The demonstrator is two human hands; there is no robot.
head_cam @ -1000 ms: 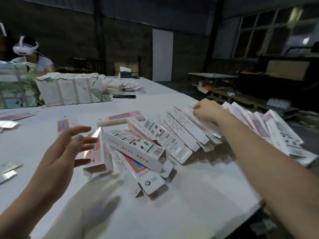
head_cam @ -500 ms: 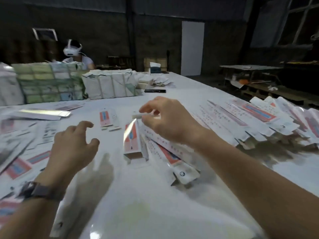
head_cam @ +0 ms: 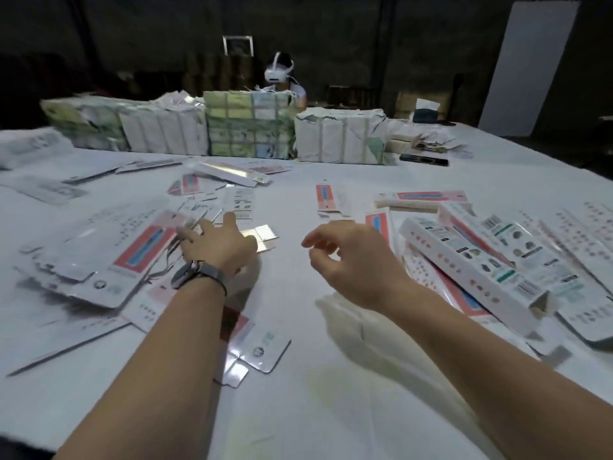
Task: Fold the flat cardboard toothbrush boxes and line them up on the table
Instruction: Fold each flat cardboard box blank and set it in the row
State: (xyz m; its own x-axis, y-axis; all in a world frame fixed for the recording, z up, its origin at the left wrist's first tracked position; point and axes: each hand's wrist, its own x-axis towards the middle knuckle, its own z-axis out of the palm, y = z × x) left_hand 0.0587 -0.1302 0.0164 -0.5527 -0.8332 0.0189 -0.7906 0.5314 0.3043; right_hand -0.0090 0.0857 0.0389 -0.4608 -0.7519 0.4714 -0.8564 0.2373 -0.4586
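Half a second ago the right hand was pinching a folded box beside the row; now it holds nothing, its fingers loosely curled above the white bench. The left hand, with a dark wristwatch, has reached forward and its fingers now rest on the loose pile of flat white-and-red cardboard toothbrush boxes; I cannot tell if it pinches one. I judge that one box is placed and the next flat one is being fetched. Right of the right hand lies the overlapping row of folded white boxes; about six show, the rest blur. Beyond both hands stand four wrapped paper bundles.
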